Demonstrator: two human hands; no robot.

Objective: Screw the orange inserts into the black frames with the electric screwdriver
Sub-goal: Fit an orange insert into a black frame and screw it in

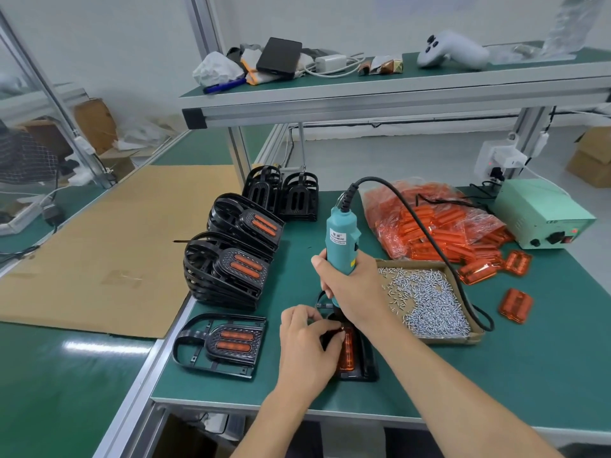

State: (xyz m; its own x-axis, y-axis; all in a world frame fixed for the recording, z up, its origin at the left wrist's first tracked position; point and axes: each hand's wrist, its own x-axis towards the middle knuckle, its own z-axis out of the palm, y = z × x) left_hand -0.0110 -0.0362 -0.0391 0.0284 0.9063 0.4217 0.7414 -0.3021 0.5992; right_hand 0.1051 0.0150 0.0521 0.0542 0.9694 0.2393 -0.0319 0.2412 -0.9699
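Landmark for all places: the cardboard tray of screws (pixel 461 338) on the green bench.

Item 1, electric screwdriver (pixel 342 242): teal body, black cord, standing upright just left of the tray. The right hand (pixel 350 285) is wrapped round its lower body in a full grip, bit end hidden under the hand. It looks rigid and moderately weighty, with a cord that tugs; hold it low on the barrel, as here. A white label on the body carries print, too small to read surely.

Item 2, black frame (pixel 367 358) in work: lying flat, left of and nearer than the tray, under both hands. Thin moulded plastic, likely light and inclined to skate on the mat; best pinned down by its rim.

Item 3, orange insert (pixel 347 352): seated in that frame. The left hand (pixel 307 345) has curled fingers pinching at its far end, perhaps steadying a screw; I cannot tell which. Translucent plastic, probably glossy and brittle under an overdriven screw.

Item 4, finished frame (pixel 220 345): flat, well left of the tray, two orange bars showing.

Item 5, stacked frames (pixel 228 269): left of and beyond the tray.

Item 6, bag of inserts (pixel 429 223): just beyond the tray; loose ones lie to its right.

Item 7, green power box (pixel 542 216): beyond and right of the tray; "LED" is legible on its front.
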